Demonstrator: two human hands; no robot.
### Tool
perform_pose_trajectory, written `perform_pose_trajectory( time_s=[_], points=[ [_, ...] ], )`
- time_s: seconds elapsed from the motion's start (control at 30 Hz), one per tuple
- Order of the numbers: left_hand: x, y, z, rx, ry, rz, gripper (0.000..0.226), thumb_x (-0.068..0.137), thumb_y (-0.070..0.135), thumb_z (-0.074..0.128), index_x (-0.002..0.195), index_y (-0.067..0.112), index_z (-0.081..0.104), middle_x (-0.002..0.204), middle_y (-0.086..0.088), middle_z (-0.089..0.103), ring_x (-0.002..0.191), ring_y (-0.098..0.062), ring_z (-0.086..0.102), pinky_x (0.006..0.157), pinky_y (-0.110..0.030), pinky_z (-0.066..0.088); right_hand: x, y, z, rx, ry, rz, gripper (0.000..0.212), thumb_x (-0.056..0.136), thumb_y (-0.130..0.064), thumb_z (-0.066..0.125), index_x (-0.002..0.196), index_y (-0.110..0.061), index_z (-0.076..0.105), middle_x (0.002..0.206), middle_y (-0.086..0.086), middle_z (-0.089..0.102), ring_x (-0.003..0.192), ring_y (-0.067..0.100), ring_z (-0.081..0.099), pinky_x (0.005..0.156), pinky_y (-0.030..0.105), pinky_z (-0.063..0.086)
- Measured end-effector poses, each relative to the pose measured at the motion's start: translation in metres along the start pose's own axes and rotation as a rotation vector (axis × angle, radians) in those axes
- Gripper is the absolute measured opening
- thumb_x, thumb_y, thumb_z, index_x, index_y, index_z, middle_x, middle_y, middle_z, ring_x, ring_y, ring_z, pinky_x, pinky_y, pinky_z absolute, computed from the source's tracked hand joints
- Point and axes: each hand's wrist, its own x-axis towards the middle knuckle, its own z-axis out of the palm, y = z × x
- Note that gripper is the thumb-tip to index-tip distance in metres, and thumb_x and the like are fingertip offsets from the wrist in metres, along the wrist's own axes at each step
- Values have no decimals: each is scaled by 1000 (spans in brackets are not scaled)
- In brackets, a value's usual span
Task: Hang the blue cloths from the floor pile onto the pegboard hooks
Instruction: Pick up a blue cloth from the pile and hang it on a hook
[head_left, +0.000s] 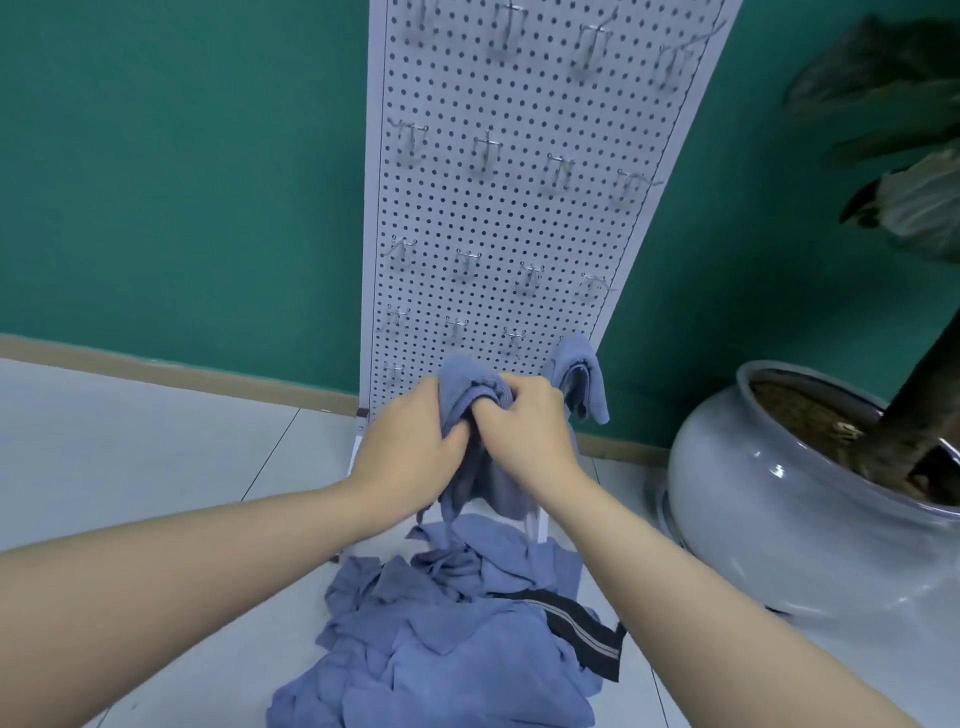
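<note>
At the foot of the white pegboard (519, 208), both hands meet on one blue cloth (470, 395): the left hand (410, 441) grips its bunched top, the right hand (524, 431) pinches the same fold, fingers curled in. Right of them, against the pegboard's lower edge, hangs another cloth (579, 374). Below the pegboard, the floor pile (447, 634) sprawls.

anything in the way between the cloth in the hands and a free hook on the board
Nothing visible blocks it. Both hands, left and right, grip the blue cloth right in front of the pegboard. Bare hooks sit just above it; only the lower right one already holds a hung cloth.
</note>
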Motion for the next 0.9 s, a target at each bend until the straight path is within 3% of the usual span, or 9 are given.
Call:
perform_pose_trajectory(
  time_s=[0.13,0.23,0.3,0.37,0.4,0.5,0.77,0.83,0.9],
  points=[
    [44,-6,8,162,-3,95,11,97,20,55,90,19,47,82,-7,58,73,-29,46,61,-35,31,37,13,1,-42,74,27,32,85,-6,51,58,-18,37,53,3,37,57,19,30,55,33,25],
    [72,-12,24,226,32,106,7,95,19,55,91,14,54,79,-5,62,71,-30,53,54,-35,30,56,36,2,-53,124,43,27,85,-5,49,66,-23,53,53,-4,44,58,21,38,54,30,30],
    [89,-14,34,225,54,99,7,96,19,54,93,15,58,76,-4,61,67,-25,54,49,-32,29,69,52,2,-125,143,6,26,87,-8,50,95,-23,70,63,-3,55,61,22,49,53,28,33],
    [104,-14,44,204,66,100,10,97,20,54,90,14,58,72,-2,59,63,-21,53,48,-31,29,86,66,0,-201,194,-17,38,90,-12,52,124,-22,68,79,1,66,65,22,57,52,28,37],
    [112,-12,50,194,76,101,14,99,22,54,87,14,57,71,-1,57,62,-21,52,48,-31,30,95,72,-1,-210,218,-16,41,92,-13,52,129,-23,66,86,4,69,69,23,60,54,30,43],
    [135,-11,68,144,86,78,22,100,25,54,81,14,53,69,-2,55,59,-21,49,48,-32,28,118,89,2,-250,251,-2,39,95,-14,51,131,-23,64,94,6,71,78,28,64,64,38,54],
    [171,-23,123,-120,89,-61,15,94,16,56,81,12,62,65,0,56,57,-18,48,49,-28,32,160,127,20,-196,283,73,40,95,-5,45,128,-19,63,99,12,68,83,32,62,73,40,54],
    [176,-28,132,-152,101,-70,17,94,13,55,79,16,61,64,2,55,56,-15,47,50,-27,34,167,135,27,-164,263,92,42,96,-3,43,130,-19,62,103,14,67,85,33,61,69,38,49],
    [178,-35,140,-151,115,-63,18,95,12,54,79,18,61,62,5,54,55,-12,47,50,-17,36,172,143,35,-102,236,103,42,97,-3,41,129,-20,62,105,14,65,87,33,59,68,36,44]
  ],
)
